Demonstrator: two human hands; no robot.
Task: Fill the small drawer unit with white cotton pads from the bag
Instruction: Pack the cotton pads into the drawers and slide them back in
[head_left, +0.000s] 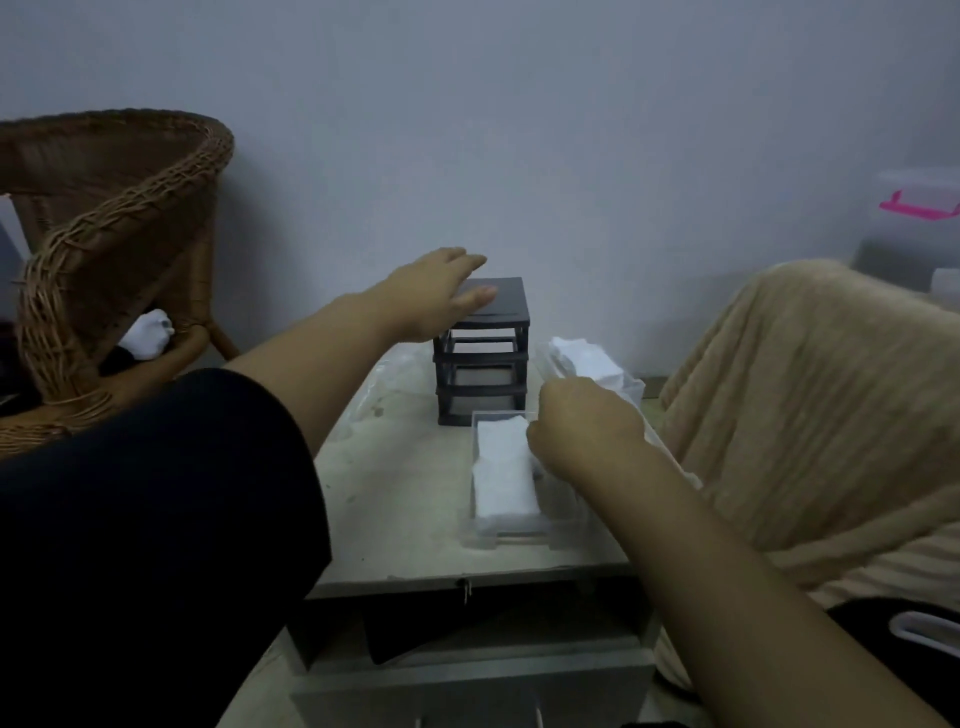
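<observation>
At the far left of the frame stands a woven wicker chair (104, 249), with a small white object (148, 332) showing through its lower gap. A dark sleeve (156, 519) fills the lower left.

From it the left forearm runs up toward the centre, ending in the left hand (436, 296). The hand is spread flat, fingers extended and not clenched, resting on or just above the top left edge of the small black drawer unit (485, 353); whether it actually touches cannot be told.

The unit stands upright at the far centre of a pale tabletop (395, 509). Its frame slots appear to be without drawers. To its left lies crumpled clear plastic (389, 374), too dim to identify.

Just in front of the unit, in the middle of the frame, lies a clear drawer (519, 483) removed from the frame. A stack of white cotton pads (504, 473) occupies its left half.

The right hand (587, 431) is curled at the drawer's right rear corner, fingers bent downward. Whether it grips the drawer wall, a pad, or nothing cannot be told.

Behind this hand, right of the unit, a second clear container (613, 379) holds more white pads (582, 358).

A beige ribbed blanket (810, 415) covers the right side. A translucent box with a pink latch (917, 208) sits at the upper right.
</observation>
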